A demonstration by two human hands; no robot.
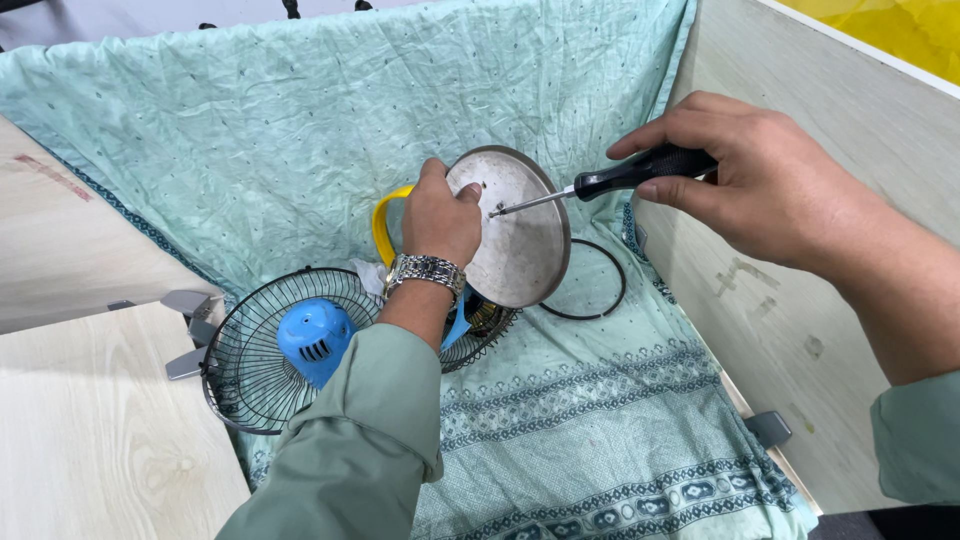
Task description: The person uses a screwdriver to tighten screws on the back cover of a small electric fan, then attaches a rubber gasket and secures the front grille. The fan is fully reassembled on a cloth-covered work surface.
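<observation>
My left hand (440, 222) grips a round metal disc (520, 240) tilted on edge, part of an item with a yellow curved handle (383, 222) behind my hand. My right hand (760, 180) holds a black-handled screwdriver (640, 172); its metal tip touches the disc's face near the upper left. A wristwatch (425, 270) sits on my left wrist. Below lies a black wire fan guard (250, 355) with a blue motor housing (312, 340) in it.
A black ring (605, 290) lies on the pale green patterned cloth (600, 430) just right of the disc. Light wooden panels stand at the right (790, 330) and lie at the left (90, 430). Grey metal brackets (190, 305) poke out by the fan guard.
</observation>
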